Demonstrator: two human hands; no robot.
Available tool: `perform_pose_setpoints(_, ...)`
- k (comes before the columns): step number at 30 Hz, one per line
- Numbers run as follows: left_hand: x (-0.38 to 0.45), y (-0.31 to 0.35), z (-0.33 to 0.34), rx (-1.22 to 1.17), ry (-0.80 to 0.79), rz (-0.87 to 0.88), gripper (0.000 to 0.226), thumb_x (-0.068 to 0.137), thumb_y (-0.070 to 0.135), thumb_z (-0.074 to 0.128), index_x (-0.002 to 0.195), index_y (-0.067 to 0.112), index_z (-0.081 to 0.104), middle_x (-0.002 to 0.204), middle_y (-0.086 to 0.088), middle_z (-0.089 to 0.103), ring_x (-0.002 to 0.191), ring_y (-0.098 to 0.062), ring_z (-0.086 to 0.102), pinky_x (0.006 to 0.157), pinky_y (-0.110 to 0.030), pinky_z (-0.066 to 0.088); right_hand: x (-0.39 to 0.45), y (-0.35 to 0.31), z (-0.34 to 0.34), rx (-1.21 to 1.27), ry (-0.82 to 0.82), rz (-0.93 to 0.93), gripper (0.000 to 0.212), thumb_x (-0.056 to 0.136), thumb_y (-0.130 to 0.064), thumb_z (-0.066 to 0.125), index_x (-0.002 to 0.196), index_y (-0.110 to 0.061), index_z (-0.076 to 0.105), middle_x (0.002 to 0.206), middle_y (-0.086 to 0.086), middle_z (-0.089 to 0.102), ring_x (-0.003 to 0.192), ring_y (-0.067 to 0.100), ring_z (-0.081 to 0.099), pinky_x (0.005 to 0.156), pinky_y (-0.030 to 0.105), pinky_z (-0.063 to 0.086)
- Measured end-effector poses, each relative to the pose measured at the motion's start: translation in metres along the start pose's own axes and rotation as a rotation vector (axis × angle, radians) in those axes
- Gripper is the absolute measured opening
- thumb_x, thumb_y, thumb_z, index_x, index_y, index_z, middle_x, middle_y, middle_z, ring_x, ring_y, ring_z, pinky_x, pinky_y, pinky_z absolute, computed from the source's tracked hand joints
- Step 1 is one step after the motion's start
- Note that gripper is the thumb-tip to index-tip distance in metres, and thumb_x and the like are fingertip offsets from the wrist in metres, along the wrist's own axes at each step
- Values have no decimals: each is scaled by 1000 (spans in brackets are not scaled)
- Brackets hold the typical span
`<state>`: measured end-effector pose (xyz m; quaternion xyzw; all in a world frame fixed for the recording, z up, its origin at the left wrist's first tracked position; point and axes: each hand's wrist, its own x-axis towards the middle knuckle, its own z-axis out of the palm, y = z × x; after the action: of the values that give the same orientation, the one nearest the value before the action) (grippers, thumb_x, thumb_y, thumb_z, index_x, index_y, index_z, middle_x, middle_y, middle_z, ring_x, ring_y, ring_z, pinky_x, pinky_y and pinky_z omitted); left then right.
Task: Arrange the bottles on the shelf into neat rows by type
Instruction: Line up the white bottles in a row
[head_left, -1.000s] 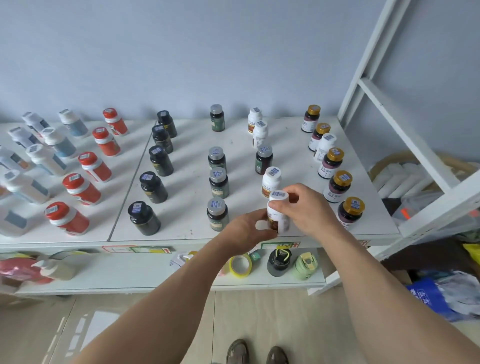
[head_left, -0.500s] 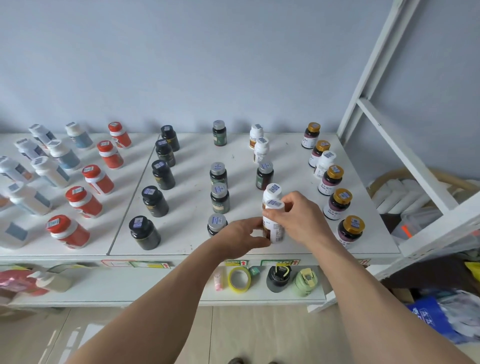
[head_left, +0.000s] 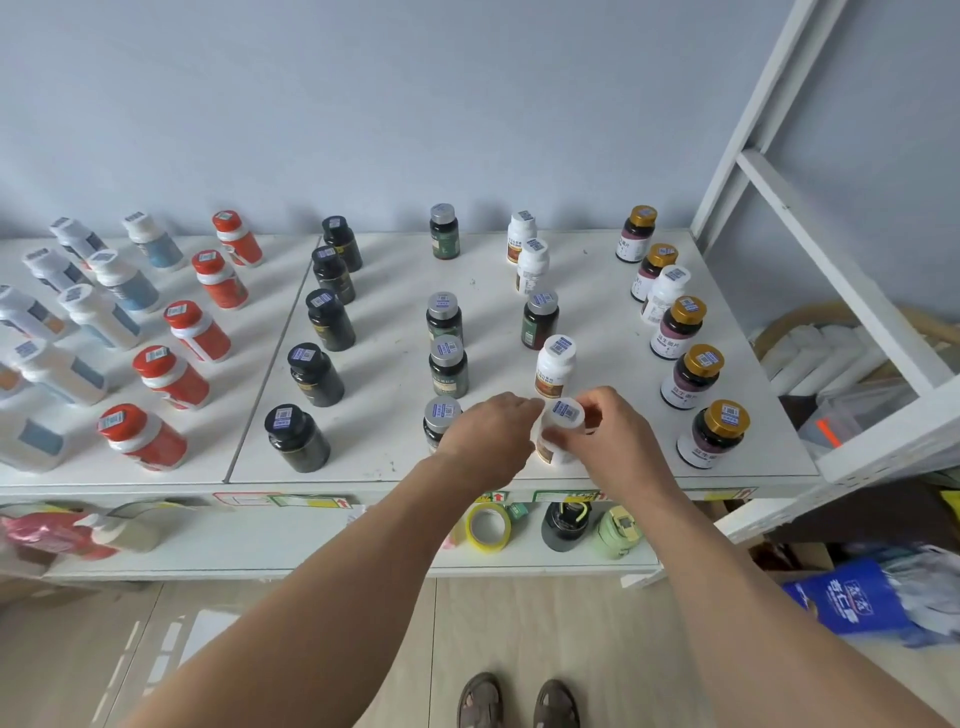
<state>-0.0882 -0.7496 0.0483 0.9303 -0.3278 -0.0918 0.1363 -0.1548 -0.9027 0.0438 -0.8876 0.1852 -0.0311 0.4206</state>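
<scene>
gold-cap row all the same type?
No: a white bottle stands in the row of gold-capped bottles, between the second and third from the back.

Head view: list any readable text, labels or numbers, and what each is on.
None can be read for certain.
Cap stickers, e.g. on the white bottle between the left hand and right hand: printed codes, too small.
Gold-capped bottles: label characters, blurred.
Blue bag: white characters, blurred.
Shelf-edge stickers: red arrows, no legible words.

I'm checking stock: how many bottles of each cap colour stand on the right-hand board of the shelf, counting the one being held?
Black-capped bottles: 5
Silver-capped bottles: 5
White-capped bottles: 5
Gold-capped bottles: 5
Total: 20
</scene>
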Motion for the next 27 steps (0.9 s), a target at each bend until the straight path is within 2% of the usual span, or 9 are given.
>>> perform_pose_setpoints(5,2,-1,-10,23,27,7,42,89,18,57,131,18,47,124,-7,56,112,-25,54,87,-37,47,-4,-2,2,-16,16,26,53,65,-55,79,98,-30,47,96,-12,58,82,-2,54,62,22,41)
perform_pose_setpoints(7,6,-1,-15,22,30,17,42,89,19,57,130,19,47,121,-6,56,109,-25,55,82,-37,47,-3,-5,-4,-13,1,47,63,60,-67,73,104,-31,46,101,-14,55,89,3,54,70,28,43)
perform_pose_setpoints(9,12,-4,-23,15,40,10,40,90,22,56,129,19,47,122,-6,56,109,-26,55,78,-36,45,3,-9,-13,33,40,37,67,66,-73,64,114,-31,46,113,-13,53,103,7,52,80,30,41)
perform_pose_setpoints(11,20,-7,-30,2,54,0,41,91,24,56,130,19,46,125,-6,56,113,-26,54,83,-36,46,17,-12,-24,59,82,8,63,77,-67,60,124,-27,46,123,-11,53,113,6,49,85,28,37)
perform_pose_setpoints(13,27,-9,-36,-20,58,-13,45,91,25,57,134,19,45,130,-7,55,118,-26,51,91,-37,45,35,-16,-33,24,55,-11,59,84,-56,61,132,-25,45,133,-9,51,119,6,47,88,26,35)
perform_pose_setpoints(17,41,-9,-43,-89,56,-49,55,91,29,58,142,23,39,138,-2,53,125,-24,48,95,-37,43,70,-25,-35,-79,-103,-20,66,87,-43,65,144,-27,37,146,-4,43,132,14,41,98,30,33)
perform_pose_setpoints(20,51,-11,-42,-141,41,-95,58,91,29,59,144,24,37,142,0,50,127,-23,46,97,-35,41,87,-28,-31,-115,-237,-34,70,88,-35,66,148,-31,30,151,-5,37,136,17,37,99,30,30)
perform_pose_setpoints(23,61,-12,-39,-159,-4,-147,59,90,30,60,144,23,36,141,0,50,126,-23,47,96,-33,40,99,-23,-29,-93,-335,-69,60,89,-28,65,143,-34,38,144,-5,48,125,16,48,93,25,34)
perform_pose_setpoints(27,75,-13,-39,-224,-65,-230,60,90,31,62,144,24,37,141,4,51,125,-22,49,96,-31,39,114,-22,-35,-97,-298,-120,45,81,-36,71,123,-35,54,111,-13,64,99,10,59,76,23,42)
